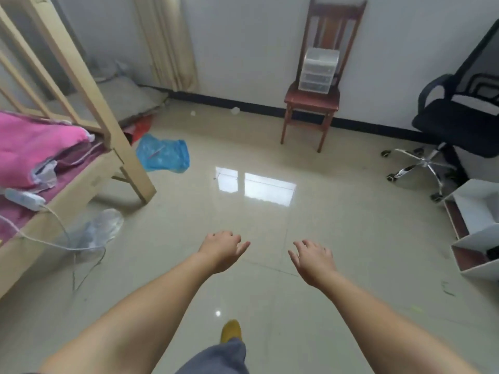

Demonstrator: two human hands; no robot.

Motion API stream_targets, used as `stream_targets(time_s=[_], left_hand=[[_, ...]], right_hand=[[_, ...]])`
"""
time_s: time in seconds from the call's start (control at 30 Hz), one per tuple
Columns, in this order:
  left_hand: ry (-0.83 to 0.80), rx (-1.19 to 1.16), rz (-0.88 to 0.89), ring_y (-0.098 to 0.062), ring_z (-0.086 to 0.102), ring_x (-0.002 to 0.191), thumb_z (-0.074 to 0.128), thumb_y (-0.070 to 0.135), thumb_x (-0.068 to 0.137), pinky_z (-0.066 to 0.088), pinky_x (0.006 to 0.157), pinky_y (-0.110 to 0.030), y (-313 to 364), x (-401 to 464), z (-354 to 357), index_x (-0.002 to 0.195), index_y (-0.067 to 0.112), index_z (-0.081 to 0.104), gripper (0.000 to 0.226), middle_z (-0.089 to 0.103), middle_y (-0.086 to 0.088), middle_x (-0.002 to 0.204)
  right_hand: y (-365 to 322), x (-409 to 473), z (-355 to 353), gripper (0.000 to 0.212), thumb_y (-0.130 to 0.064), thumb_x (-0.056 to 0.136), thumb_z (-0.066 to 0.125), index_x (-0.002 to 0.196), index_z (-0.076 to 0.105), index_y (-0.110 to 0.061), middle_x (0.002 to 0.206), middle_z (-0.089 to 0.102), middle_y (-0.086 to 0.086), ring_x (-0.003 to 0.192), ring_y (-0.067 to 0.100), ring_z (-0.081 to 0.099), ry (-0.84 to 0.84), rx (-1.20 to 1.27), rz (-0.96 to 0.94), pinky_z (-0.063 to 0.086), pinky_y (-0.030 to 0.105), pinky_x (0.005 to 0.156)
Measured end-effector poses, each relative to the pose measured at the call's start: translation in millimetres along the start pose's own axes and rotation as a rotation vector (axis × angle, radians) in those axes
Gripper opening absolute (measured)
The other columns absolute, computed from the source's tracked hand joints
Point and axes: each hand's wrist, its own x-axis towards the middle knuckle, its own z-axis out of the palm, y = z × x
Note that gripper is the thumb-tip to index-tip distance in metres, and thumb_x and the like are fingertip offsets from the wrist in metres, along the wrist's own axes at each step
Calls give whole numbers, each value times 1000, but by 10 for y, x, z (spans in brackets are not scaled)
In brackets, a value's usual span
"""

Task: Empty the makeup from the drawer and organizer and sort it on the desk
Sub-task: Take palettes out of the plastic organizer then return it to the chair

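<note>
Hovering: left hand [222,248], right hand [314,259], fingers apart, holding nothing | organizer [318,71] on chair [310,99], well beyond fingers

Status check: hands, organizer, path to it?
Left hand and right hand open, empty, held out over the floor. Drawer organizer on the wooden chair by the far wall, drawers closed. Bare tile between; blue bag off left.

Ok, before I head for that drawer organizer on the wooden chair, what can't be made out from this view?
Head view only:
- Drawer organizer: too far and blurred to tell what its translucent drawers hold.
- Desk: not in frame at all.
- White boxes: cut off by the right edge; a dark item inside is unidentifiable.
- Office chair: backrest cropped by the right edge.
- Left hand and right hand: palms face away, though nothing appears held.
</note>
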Motion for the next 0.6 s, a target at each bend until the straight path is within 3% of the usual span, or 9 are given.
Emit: stream_targets(time_s=[0.37,0.6], left_hand=[[-64,66,249,-27,51,110,20,50,99,37,95,-38,507,2546,-1096,120,14,53,53,56,-9,117],[-16,18,202,-25,50,111,21,48,100,36,91,-35,961,4222,-1825,117,15,55,51,57,-7,117]], right_hand=[[970,1799,-944,45,-45,100,24,135,41,-22,137,45,2,128,22,41,36,91,212,31,38,101],[1975,3294,-1738,44,-45,100,24,135,40,-22,139,42,3,129,23,38,46,77,179,26,40,105]])
